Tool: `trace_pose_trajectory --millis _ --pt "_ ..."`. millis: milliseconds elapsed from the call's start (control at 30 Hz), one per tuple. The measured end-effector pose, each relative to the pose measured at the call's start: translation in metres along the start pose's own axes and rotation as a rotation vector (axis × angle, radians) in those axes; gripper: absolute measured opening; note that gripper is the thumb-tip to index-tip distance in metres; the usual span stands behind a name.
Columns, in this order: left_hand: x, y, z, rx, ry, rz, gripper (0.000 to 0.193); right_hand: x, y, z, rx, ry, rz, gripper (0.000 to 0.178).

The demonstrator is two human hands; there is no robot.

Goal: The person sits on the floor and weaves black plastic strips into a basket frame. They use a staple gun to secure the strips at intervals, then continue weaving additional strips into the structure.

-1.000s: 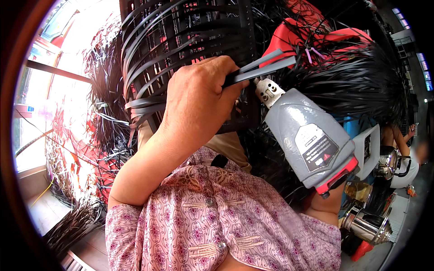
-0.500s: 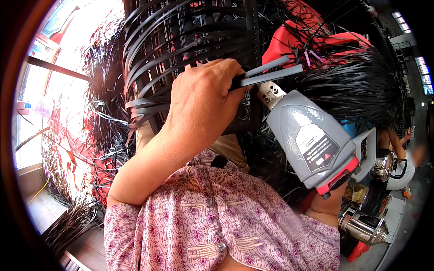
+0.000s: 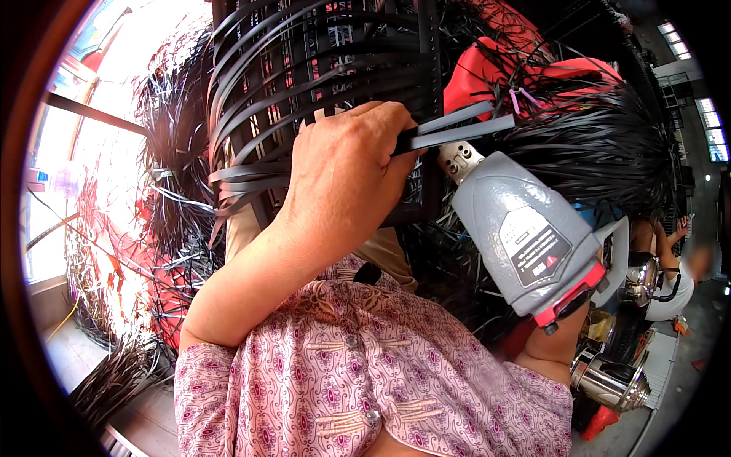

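My left hand (image 3: 346, 164) is closed around flat black plastic strips (image 3: 464, 131). Two strip ends stick out to the right of my fingers. From the other side of the hand the strips curve back into a woven black lattice (image 3: 297, 72) on a dark frame (image 3: 428, 68). To the right is a grey power tool (image 3: 525, 228), like a staple gun, with a red-trimmed end. Its metal nose (image 3: 459, 158) is close to the frame and just below the strip ends. My right forearm (image 3: 552, 346) runs up behind the tool, whose body hides my right hand.
Bundles of loose black strips (image 3: 594, 148) lie at the right over a red plastic seat (image 3: 476, 72). More tangled strips (image 3: 179, 129) hang at the left by a bright window. Shiny metal kettles (image 3: 613, 381) stand at the lower right. Another person (image 3: 674, 293) is beyond them.
The view has shifted slightly. My left hand and the tool stay almost in place, still close together, with the strips held.
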State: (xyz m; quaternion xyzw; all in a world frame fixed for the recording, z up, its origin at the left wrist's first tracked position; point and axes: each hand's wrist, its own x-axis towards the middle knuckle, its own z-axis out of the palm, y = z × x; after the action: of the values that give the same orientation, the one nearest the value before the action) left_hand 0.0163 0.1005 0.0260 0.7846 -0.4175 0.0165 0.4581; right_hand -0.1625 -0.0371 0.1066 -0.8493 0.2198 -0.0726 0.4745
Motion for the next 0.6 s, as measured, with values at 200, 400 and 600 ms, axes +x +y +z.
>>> trace_pose_trajectory --millis 200,400,600 --pt "0.002 0.001 0.003 0.001 -0.005 0.046 0.018 -0.014 -0.005 -0.001 0.064 0.047 0.009 0.033" --pt "-0.001 -0.002 0.002 0.028 0.056 0.063 0.018 -0.016 0.016 0.003 0.173 0.09 0.119 0.032" --pt "-0.003 0.004 -0.012 -0.105 -0.011 0.04 0.019 -0.048 0.102 -0.013 0.028 0.365 0.011 0.059"
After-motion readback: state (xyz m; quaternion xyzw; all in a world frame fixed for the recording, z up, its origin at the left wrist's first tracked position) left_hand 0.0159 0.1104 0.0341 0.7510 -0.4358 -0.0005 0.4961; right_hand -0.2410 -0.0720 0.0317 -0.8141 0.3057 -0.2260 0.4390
